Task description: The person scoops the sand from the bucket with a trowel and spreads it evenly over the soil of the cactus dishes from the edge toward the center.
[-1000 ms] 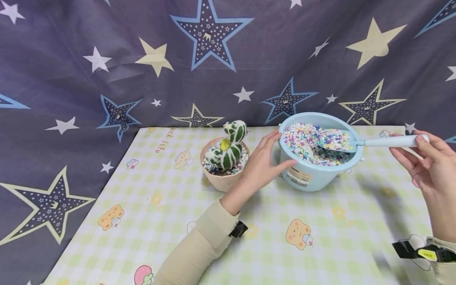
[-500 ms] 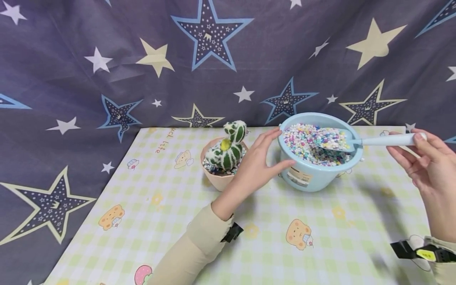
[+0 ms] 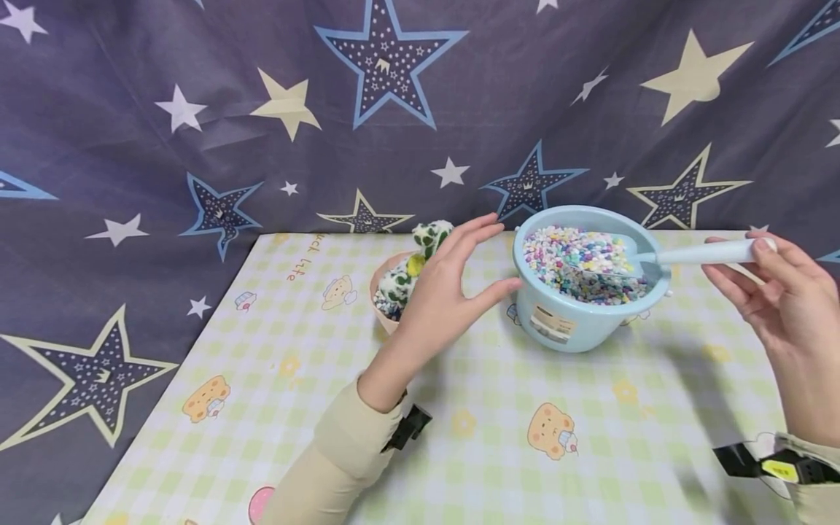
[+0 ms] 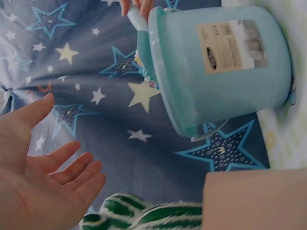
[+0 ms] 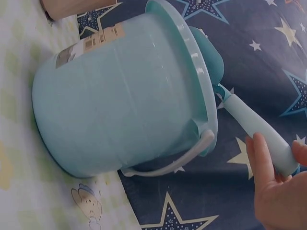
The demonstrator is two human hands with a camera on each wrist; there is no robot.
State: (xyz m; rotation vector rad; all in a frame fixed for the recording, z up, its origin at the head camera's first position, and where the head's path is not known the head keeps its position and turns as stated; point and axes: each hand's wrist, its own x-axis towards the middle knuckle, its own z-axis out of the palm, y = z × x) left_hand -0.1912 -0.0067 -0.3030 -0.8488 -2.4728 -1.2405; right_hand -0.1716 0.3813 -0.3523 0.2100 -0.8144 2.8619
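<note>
My right hand (image 3: 790, 295) grips the end of the pale handle of a light-blue scoop (image 3: 705, 254). The scoop's blade is heaped with small multicoloured pebbles (image 3: 597, 250) and hangs over the bucket's mouth, just above the rim in the right wrist view. The light-blue bucket (image 3: 577, 324) holds more of the same pebbles (image 3: 545, 251). My left hand (image 3: 442, 292), fingers spread and holding nothing, hovers between the bucket and a potted cactus (image 3: 396, 283), apart from the bucket's rim. In the head view it hides part of the cactus and its peach pot (image 3: 383, 315).
A checked green-and-white cloth (image 3: 472, 467) with bear prints covers the table. Behind it hangs a dark star-patterned curtain (image 3: 230, 65). The bucket's white bail handle (image 5: 168, 165) hangs down at its side.
My left hand has come away from the bucket's rim, moving left in front of the cactus. My right hand has shifted slightly left, and the loaded scoop has risen a little.
</note>
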